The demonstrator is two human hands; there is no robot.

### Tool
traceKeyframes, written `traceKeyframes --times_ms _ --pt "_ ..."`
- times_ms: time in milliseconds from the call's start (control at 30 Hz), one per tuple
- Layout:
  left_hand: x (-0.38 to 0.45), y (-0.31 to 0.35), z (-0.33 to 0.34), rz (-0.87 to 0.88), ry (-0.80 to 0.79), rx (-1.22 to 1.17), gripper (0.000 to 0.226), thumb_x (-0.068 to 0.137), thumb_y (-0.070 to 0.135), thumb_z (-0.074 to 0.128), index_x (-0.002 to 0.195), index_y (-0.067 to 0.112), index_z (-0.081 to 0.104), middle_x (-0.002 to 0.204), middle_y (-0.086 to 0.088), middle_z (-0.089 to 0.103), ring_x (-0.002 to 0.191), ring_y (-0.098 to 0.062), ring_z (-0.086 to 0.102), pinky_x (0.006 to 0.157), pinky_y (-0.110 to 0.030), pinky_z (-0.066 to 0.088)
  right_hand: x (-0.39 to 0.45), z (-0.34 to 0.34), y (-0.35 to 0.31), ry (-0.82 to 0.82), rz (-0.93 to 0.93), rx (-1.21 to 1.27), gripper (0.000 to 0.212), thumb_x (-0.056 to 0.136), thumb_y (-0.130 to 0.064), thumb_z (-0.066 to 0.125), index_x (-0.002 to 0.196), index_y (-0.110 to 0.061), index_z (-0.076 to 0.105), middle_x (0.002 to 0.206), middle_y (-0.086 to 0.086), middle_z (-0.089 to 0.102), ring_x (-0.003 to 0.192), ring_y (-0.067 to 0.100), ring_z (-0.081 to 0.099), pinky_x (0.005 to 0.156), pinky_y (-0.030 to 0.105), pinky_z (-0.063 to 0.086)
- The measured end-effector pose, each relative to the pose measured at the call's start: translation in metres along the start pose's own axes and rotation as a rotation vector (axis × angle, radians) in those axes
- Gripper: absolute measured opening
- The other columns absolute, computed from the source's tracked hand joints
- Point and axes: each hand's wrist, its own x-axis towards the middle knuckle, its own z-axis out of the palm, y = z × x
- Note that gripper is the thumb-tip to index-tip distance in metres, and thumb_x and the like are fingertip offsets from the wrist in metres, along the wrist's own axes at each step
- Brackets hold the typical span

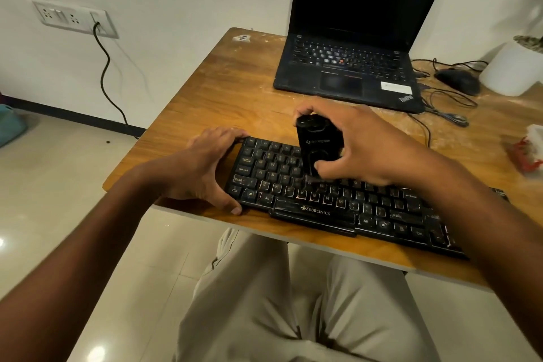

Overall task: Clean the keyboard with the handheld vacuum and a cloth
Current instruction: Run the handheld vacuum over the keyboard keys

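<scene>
My right hand point(364, 144) grips a black handheld vacuum point(318, 145) upright on a black keyboard point(323, 203) marked ZEBRONICS; my left hand point(210, 167) clasps its left end. A ThinkPad laptop point(349, 67) sits behind on the table point(229, 91).

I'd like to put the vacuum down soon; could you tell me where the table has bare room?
Bare wood lies left of the laptop, behind the keyboard, toward the table edge. It is crowded right of the laptop: cables, a mouse, a white pot.
</scene>
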Motion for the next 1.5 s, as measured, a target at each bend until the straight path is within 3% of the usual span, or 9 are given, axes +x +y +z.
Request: traceKeyframes --times_ms 167,467,700,833,967,1100,1233,1367,1500 --pt "-0.001 0.0 0.001 0.006 0.012 -0.015 0.131 0.048 0.071 0.085 0.153 0.039 0.014 0.144 0.019 0.027 0.131 -0.004 0.024 0.116 -0.042 0.026 0.018 0.022 -0.019 0.163 -0.122 0.258 0.065 0.077 -0.007 0.083 0.126 -0.033 0.05 0.106 -0.008 0.058 0.085 0.014 0.068 0.062 0.034 0.064" --pt "0.0 0.0 0.001 0.013 0.018 -0.009 0.13 0.047 0.072 0.084 0.153 0.037 0.015 0.146 0.02 0.027 0.131 0.0 0.023 0.118 -0.041 0.021 0.008 0.0 -0.009 -0.085 0.002 -0.051 0.072 0.075 -0.015 0.086 0.127 -0.046 0.046 0.104 -0.017 0.055 0.085 0.006 0.06 0.057 0.022 0.057" --pt "-0.001 0.001 0.0 0.008 0.021 -0.006 0.127 0.052 0.068 0.088 0.153 0.034 0.019 0.139 0.021 0.03 0.127 -0.002 0.026 0.116 -0.044 0.027 0.037 0.04 -0.035 0.148 -0.175 0.247 0.065 0.075 -0.006 0.082 0.126 -0.031 0.051 0.103 -0.005 0.06 0.079 0.013 0.067 0.055 0.029 0.06" --pt "-0.001 0.001 0.0 0.005 0.02 -0.003 0.128 0.05 0.071 0.084 0.153 0.035 0.018 0.139 0.02 0.029 0.127 -0.002 0.025 0.117 -0.043 0.025 0.028 0.039 -0.026 0.066 -0.127 0.121 0.067 0.076 -0.01 0.083 0.128 -0.035 0.048 0.103 -0.009 0.062 0.082 0.012 0.067 0.061 0.029 0.062" --pt "-0.002 0.004 0.0 0.002 0.017 -0.002 0.131 0.046 0.075 0.08 0.153 0.036 0.015 0.144 0.02 0.026 0.126 0.005 0.021 0.114 -0.037 0.022 0.013 0.007 -0.015 -0.073 0.005 -0.039 0.074 0.076 -0.014 0.085 0.129 -0.045 0.044 0.106 -0.016 0.055 0.084 0.009 0.062 0.053 0.019 0.056" --pt "-0.002 0.006 -0.001 0.007 0.028 0.009 0.126 0.052 0.069 0.086 0.152 0.034 0.019 0.135 0.024 0.027 0.123 0.004 0.022 0.113 -0.037 0.025 0.029 0.023 -0.035 0.108 -0.129 0.151 0.068 0.076 -0.01 0.084 0.128 -0.037 0.049 0.106 -0.009 0.058 0.079 0.012 0.067 0.055 0.025 0.06" --pt "-0.006 0.008 -0.001 0.021 0.03 -0.052 0.104 0.059 0.05 0.091 0.141 0.044 0.027 0.121 0.045 0.021 0.116 0.009 0.02 0.103 -0.021 0.024 0.044 0.067 -0.05 0.167 -0.221 0.283 0.065 0.075 -0.009 0.082 0.129 -0.029 0.05 0.102 -0.003 0.062 0.081 0.015 0.068 0.056 0.033 0.06" --pt "-0.003 0.006 -0.001 0.013 0.031 0.005 0.117 0.055 0.062 0.09 0.149 0.034 0.026 0.13 0.023 0.031 0.122 -0.001 0.025 0.111 -0.037 0.029 0.036 0.055 -0.036 0.041 -0.162 0.189 0.066 0.075 -0.012 0.083 0.127 -0.034 0.05 0.1 -0.01 0.063 0.084 0.008 0.066 0.061 0.025 0.059" --pt "-0.001 0.003 -0.001 -0.001 0.022 0.021 0.12 0.052 0.068 0.087 0.147 0.035 0.022 0.13 0.022 0.029 0.12 0.0 0.026 0.109 -0.036 0.028 0.031 0.03 -0.033 0.009 -0.166 -0.004 0.066 0.074 -0.016 0.084 0.126 -0.038 0.049 0.099 -0.013 0.061 0.079 0.007 0.064 0.059 0.022 0.056"
